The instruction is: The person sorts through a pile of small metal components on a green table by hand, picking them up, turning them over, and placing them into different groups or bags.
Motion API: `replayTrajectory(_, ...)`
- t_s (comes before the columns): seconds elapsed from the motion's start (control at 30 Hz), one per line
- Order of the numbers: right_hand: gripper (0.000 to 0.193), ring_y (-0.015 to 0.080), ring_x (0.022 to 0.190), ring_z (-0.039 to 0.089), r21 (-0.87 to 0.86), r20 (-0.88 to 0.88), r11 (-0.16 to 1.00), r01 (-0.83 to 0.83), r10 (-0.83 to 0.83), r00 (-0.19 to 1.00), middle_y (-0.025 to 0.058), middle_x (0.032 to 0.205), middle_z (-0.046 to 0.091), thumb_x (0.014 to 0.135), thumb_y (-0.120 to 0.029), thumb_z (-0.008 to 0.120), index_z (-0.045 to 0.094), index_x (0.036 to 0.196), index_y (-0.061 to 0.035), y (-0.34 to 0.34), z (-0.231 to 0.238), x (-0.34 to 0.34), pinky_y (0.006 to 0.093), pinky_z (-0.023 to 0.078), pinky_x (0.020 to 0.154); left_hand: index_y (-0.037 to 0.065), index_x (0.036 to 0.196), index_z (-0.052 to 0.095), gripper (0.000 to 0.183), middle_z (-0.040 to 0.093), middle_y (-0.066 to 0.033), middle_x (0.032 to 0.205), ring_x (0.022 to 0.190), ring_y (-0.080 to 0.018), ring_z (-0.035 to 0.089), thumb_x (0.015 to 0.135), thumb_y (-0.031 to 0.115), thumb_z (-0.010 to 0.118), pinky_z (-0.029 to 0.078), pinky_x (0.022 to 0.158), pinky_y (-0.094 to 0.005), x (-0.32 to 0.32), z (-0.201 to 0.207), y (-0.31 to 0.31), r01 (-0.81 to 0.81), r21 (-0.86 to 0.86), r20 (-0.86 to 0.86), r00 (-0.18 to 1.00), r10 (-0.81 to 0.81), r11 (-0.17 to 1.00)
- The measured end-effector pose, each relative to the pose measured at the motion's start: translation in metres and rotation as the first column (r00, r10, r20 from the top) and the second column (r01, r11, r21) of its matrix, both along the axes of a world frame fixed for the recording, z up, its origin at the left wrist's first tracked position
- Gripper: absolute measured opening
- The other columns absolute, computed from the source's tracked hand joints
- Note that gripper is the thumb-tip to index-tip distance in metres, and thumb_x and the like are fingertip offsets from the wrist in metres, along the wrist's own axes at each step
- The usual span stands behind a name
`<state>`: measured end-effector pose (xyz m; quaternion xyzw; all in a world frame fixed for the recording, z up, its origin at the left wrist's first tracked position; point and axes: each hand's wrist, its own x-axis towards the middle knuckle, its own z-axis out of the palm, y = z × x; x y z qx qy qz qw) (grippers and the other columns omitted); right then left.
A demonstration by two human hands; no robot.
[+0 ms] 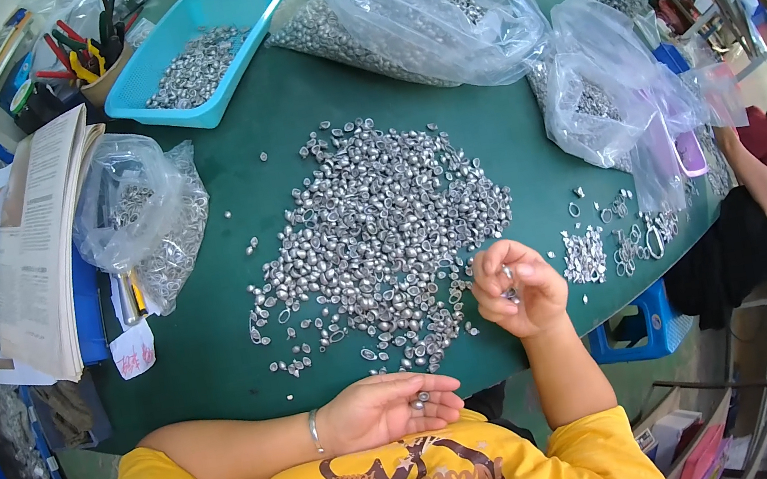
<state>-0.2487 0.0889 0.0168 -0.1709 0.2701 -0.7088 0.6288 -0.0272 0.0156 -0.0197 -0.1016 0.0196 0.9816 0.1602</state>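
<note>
A broad heap of small silver-grey oval metal pieces (pixel 379 210), some domed and some like hollow rings, lies loose on the green tabletop (pixel 235 168). Palm up at the table's near edge, my left hand (pixel 372 412) has its fingers stretched and slightly cupped. A couple of small metal pieces (pixel 420 401) rest on those fingers. To the right of the heap's near side, my right hand (pixel 522 289) is raised with curled fingers. It holds small metal pieces (pixel 512 295) between thumb and fingers; how many is hidden.
Smaller piles of metal pieces (pixel 585 255) lie to the right. A blue basket (pixel 215 111) and large plastic bags (pixel 483 45) stand at the back. Papers (pixel 36 257) and a filled bag (pixel 126 206) are on the left. Another person (pixel 748 244) works at the far right, near a blue stool (pixel 644 326).
</note>
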Motion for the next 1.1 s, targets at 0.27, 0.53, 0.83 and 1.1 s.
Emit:
replayTrajectory(0.27,0.008,0.0298,0.062,0.056,0.006,-0.972,0.973,0.229,0.059,-0.226,0.0099,0.07,0.056,0.074,-0.012,0.063,0.061,0.078,-0.0058,-0.017,-0.004,0.022,0.0367,0.046,0.055,-0.009,0.124,0.033,0.04,0.048,-0.0174,0.115,0.109,-0.0244,0.048,0.094,0.017,0.03,0.037,0.096,-0.0343,0.0,0.001,0.0,-0.006,0.03,-0.001,1.0,0.006,1.0)
replayTrajectory(0.53,0.005,0.0195,0.053,0.053,0.076,-0.991,0.976,0.205,0.052,0.12,0.0064,0.067,0.054,0.077,-0.004,0.057,0.056,0.082,-0.0038,-0.011,-0.009,0.022,0.0276,0.042,0.047,-0.009,0.125,0.033,0.04,0.048,-0.017,0.114,0.108,-0.0235,0.048,0.094,0.017,0.03,0.038,0.095,-0.0335,0.001,0.002,0.0,-0.005,0.004,0.019,1.0,0.005,1.0)
replayTrajectory(0.83,0.011,0.0065,0.041,0.032,0.236,0.261,0.95,-0.206,0.142,0.955,0.0075,0.063,0.046,0.08,0.001,0.045,0.051,0.089,-0.0004,-0.008,-0.008,0.016,0.0178,0.024,0.036,-0.009,0.124,0.033,0.041,0.049,-0.0174,0.113,0.108,-0.0238,0.049,0.094,0.018,0.029,0.038,0.095,-0.0334,0.0,0.006,-0.001,0.015,-0.041,0.042,0.999,-0.013,0.999)
replayTrajectory(1.1,0.01,0.0106,0.04,0.033,0.226,0.255,0.97,-0.089,0.029,0.966,0.0121,0.059,0.048,0.077,-0.009,0.047,0.05,0.08,0.0004,-0.005,-0.005,0.013,0.0208,0.025,0.036,-0.009,0.124,0.034,0.04,0.049,-0.0168,0.113,0.107,-0.0229,0.049,0.094,0.018,0.029,0.038,0.095,-0.0329,0.0,0.003,0.0,-0.008,-0.022,0.029,1.0,0.009,1.0)
